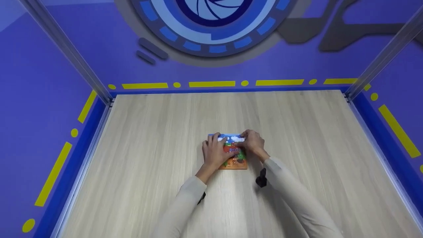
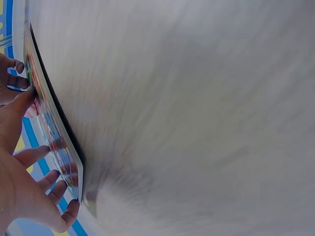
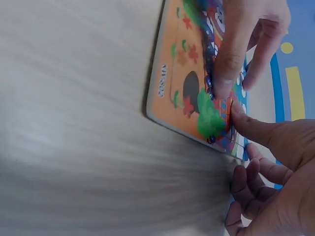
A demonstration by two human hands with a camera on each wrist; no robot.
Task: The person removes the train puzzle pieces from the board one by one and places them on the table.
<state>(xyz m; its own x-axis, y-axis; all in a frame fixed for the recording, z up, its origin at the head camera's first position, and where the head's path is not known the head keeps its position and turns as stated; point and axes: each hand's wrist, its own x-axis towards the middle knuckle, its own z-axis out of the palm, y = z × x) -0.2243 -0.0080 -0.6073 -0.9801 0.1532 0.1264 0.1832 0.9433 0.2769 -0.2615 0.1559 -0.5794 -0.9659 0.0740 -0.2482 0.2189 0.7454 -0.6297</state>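
Observation:
A flat picture puzzle board (image 1: 240, 162), with blue sky and clouds at its far end and orange with red flowers nearer, lies on the table. Across its left side spreads my left hand (image 1: 214, 152), fingertips along the far left edge, thumb on the face. My right hand (image 1: 254, 142) grips the far right edge. In the right wrist view, the right thumb (image 3: 241, 113) presses on the printed face while the other fingers curl at the edge. The left wrist view shows the board (image 2: 59, 123) edge-on, with the left fingers spread along it. Both hands cover much of the picture.
The pale wood-grain table (image 1: 148, 148) extends around the board. Blue panels with yellow markings (image 1: 211, 84) stand at the back and both sides, joined by metal posts (image 1: 370, 62) at the back corners. A small black device (image 1: 261, 180) hangs under the right wrist.

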